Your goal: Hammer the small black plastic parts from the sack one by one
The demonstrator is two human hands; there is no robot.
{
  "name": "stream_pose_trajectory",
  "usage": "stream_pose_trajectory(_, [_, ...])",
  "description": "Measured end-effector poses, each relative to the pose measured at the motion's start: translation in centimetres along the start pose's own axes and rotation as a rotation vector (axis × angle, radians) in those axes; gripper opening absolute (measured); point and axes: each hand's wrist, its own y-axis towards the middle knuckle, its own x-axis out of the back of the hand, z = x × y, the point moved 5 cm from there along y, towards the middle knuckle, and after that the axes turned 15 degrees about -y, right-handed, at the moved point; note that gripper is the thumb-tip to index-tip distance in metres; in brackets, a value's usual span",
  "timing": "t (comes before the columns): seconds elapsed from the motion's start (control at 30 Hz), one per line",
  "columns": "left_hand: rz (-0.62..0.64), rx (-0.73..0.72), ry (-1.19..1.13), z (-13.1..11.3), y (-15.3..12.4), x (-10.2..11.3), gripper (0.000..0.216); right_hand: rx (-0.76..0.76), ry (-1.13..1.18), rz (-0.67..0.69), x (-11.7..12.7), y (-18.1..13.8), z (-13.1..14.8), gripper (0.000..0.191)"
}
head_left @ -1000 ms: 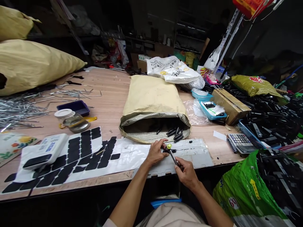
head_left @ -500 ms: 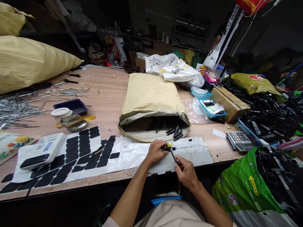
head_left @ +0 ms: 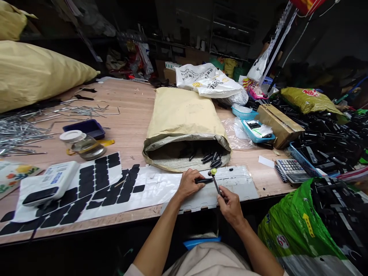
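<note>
My left hand (head_left: 189,182) is closed on a slim black part (head_left: 203,180) that lies along the grey board (head_left: 198,197) at the table's front edge. In my right hand (head_left: 230,203) is the handle of a small hammer (head_left: 215,182) with a yellowish-green face on its head. The hammer head is over the right end of the black part; whether they touch I cannot tell. Just behind the hands, the mouth of a tan sack (head_left: 184,115) faces me, with several black pieces (head_left: 212,158) lying in its opening.
Metal rods (head_left: 20,134), a lidded jar (head_left: 90,148) and a white box-shaped device (head_left: 54,178) stand left, near black sticker sheets (head_left: 86,178). To the right are a calculator (head_left: 291,170), blue baskets (head_left: 255,132), a cardboard box (head_left: 278,124) and a green bag (head_left: 290,226) of black parts.
My right hand and the hammer have shifted a little to the right, and the hammer head has moved slightly up in view. More of the black part shows; my left hand stays in place.
</note>
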Motion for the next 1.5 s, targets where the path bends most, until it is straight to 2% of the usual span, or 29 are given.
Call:
stream_pose_trajectory(0.2, [0.006,-0.014,-0.054,-0.6,0.0,0.4,0.016,-0.15,0.261,-0.033,0.5,2.4,-4.0,0.047])
stream_pose_trajectory(0.27, [-0.035,-0.036,-0.158,-1.7,-1.0,0.8,0.023,-0.158,0.325,-0.032,0.4,2.6,-4.5,0.046])
stream_pose_trajectory(0.33, [-0.017,-0.017,-0.306,-3.1,-2.9,0.9,0.029,-0.133,0.329,-0.021,0.3,2.5,-4.5,0.045])
stream_pose_trajectory(0.37, [0.038,0.014,-0.382,-3.7,-4.1,0.6,0.031,-0.12,0.319,-0.012,0.3,2.4,-4.4,0.043])
stream_pose_trajectory(0.43, [0.23,0.098,-0.499,-4.9,-6.8,-0.6,0.031,-0.117,0.298,-0.003,0.3,2.3,-4.2,0.041])
stream_pose_trajectory(0.5, [0.418,0.171,-0.522,-5.3,-9.7,-2.3,0.028,-0.136,0.289,-0.001,0.4,2.3,-4.2,0.041])
stream_pose_trajectory(0.57, [0.482,0.23,-0.437,-4.2,-12.0,-4.2,0.022,-0.147,0.292,0.005,0.3,2.4,-4.2,0.041])
stream_pose_trajectory(0.67, [0.385,0.314,-0.219,-0.2,-14.1,-7.0,0.02,-0.14,0.296,0.011,0.3,2.5,-4.1,0.041])
stream_pose_trajectory(0.73, [0.34,0.395,-0.134,2.6,-14.9,-8.7,0.027,-0.134,0.294,0.009,0.3,2.5,-4.1,0.04])
stream_pose_trajectory(0.83, [0.335,0.525,-0.088,4.5,-15.4,-9.7,0.039,-0.127,0.286,0.008,0.4,2.5,-3.9,0.039])
stream_pose_trajectory(0.9, [0.363,0.524,-0.101,3.3,-15.0,-9.0,0.041,-0.125,0.279,0.014,0.3,2.5,-3.9,0.039])
stream_pose_trajectory(1.03, [0.638,0.367,-0.392,-2.7,-11.8,-5.8,0.039,-0.124,0.267,0.019,0.3,2.6,-4.0,0.04])
stream_pose_trajectory(1.07, [0.625,0.34,-0.452,-3.7,-10.0,-4.4,0.04,-0.122,0.266,0.018,0.2,2.6,-4.0,0.04])
stream_pose_trajectory(1.1, [0.536,0.293,-0.459,-4.2,-7.8,-2.7,0.039,-0.119,0.266,0.015,0.2,2.6,-4.0,0.04])
stream_pose_trajectory(1.2, [-0.039,0.15,-0.187,-3.1,-0.6,3.8,0.032,-0.112,0.271,0.002,0.2,2.5,-4.0,0.04])
stream_pose_trajectory(1.27, [-0.35,0.18,0.099,-1.1,2.9,7.0,0.025,-0.109,0.277,-0.005,0.2,2.5,-4.0,0.041])
stream_pose_trajectory(1.33, [-0.446,0.227,0.204,1.0,5.2,8.4,0.02,-0.104,0.278,-0.003,0.2,2.5,-4.0,0.041])
stream_pose_trajectory(1.4, [-0.437,0.269,0.228,2.9,6.5,8.8,0.016,-0.1,0.275,0.001,0.2,2.5,-4.0,0.041])
stream_pose_trajectory(1.5, [-0.423,0.285,0.258,4.1,6.6,8.8,0.011,-0.099,0.276,0.002,0.2,2.6,-4.1,0.041])
